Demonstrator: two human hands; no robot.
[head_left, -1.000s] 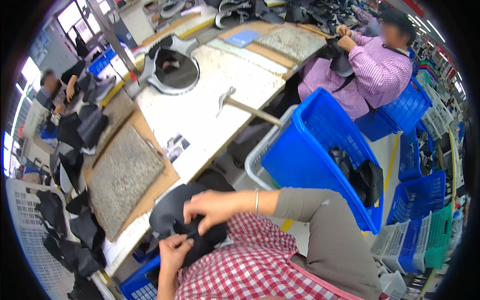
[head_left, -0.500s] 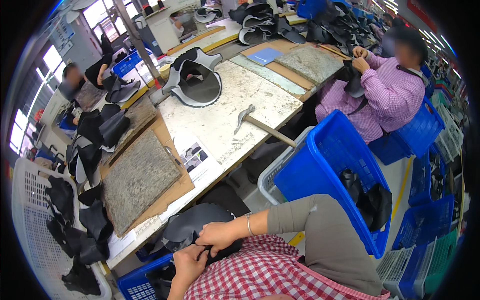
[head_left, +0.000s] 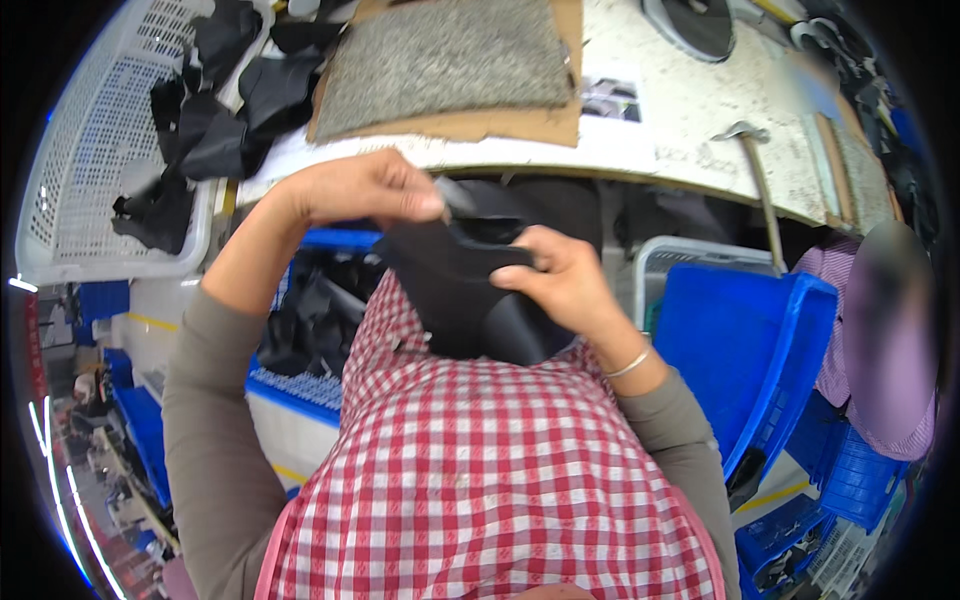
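Over the apron (head_left: 480, 450) is the black piece (head_left: 455, 285). The right hand (head_left: 565, 280) pinches its edge; the left hand (head_left: 370, 190) has fingertips together there, blur hiding whether they grip. Keeping that edge taut and unfolded, both hands level, seems wisest. Beyond, a hammer (head_left: 762, 190) lies on the counter (head_left: 690, 110).

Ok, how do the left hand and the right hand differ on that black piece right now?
The left hand is at the upper left edge of the black piece, fingertips bunched; the right hand grips its right side, thumb across the near face.
The left hand sits higher in the picture than the right hand.
The right hand has a bangle at its wrist; the left hand shows none.
Both are ungloved.
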